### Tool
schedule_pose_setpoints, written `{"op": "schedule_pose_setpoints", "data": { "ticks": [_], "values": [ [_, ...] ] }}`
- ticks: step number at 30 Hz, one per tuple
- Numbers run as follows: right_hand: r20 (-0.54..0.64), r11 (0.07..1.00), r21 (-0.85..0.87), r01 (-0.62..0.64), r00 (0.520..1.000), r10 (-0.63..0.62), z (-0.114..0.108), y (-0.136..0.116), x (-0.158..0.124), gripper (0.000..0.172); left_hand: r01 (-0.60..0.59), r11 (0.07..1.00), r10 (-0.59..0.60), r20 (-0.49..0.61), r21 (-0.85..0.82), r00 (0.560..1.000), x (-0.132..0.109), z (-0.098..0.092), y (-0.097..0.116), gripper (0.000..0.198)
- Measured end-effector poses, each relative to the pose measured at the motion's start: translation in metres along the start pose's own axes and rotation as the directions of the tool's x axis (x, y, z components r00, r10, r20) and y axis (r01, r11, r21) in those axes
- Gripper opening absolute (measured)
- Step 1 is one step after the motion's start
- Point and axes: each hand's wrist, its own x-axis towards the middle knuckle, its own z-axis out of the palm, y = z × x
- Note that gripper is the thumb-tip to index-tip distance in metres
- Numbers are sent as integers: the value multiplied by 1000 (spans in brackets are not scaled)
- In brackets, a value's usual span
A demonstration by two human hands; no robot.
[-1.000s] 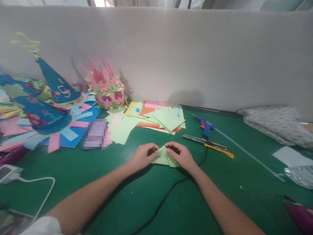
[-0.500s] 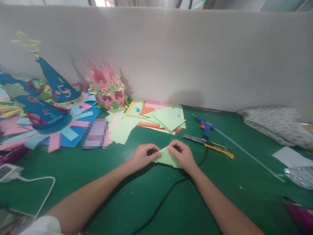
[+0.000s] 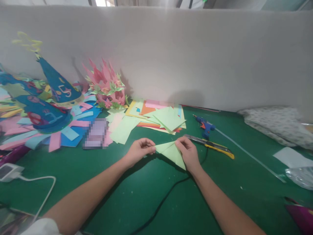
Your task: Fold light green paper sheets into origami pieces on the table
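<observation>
A folded sheet of light green paper (image 3: 170, 152) is stretched between my two hands above the green table (image 3: 137, 199). Its left corner is pinched by my left hand (image 3: 140, 150), thumb against fingers. My right hand (image 3: 188, 152) grips the paper's upper right edge, and one pointed corner hangs down beside that palm. Just beyond my right hand lies a utility knife (image 3: 215, 147) with a yellow handle. Behind it rests a blue glue gun (image 3: 205, 126) with a long clear glue stick (image 3: 246, 152) in its back.
Loose coloured sheets (image 3: 168, 119) are piled ahead, near the pale partition (image 3: 207, 58). Leftward stand a pink paper crown (image 3: 105, 86), blue cone hats (image 3: 57, 81) and a blurred-out phone (image 3: 96, 133). A black cable (image 3: 166, 199) crosses the table; a plastic bag (image 3: 300, 177) lies right.
My hands have drawn apart, the right moving slightly rightward and the left slightly leftward. The green paper between them now shows as a wider, triangular shape with a corner pointing down to the right.
</observation>
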Motion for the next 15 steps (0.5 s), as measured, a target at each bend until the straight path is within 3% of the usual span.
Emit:
{"op": "schedule_pose_setpoints", "data": {
  "ticks": [6, 15],
  "values": [
    [-10, 995, 21, 103, 995, -102, 0, 0, 0, 16, 21, 990, -25, -27, -139, 999, 1, 0, 0, 38],
    [-33, 965, -12, 264, 964, -264, 2, -4, -4, 12, 6, 991, -17, -75, -136, 997, -1, 2, -1, 38]
  ]
}}
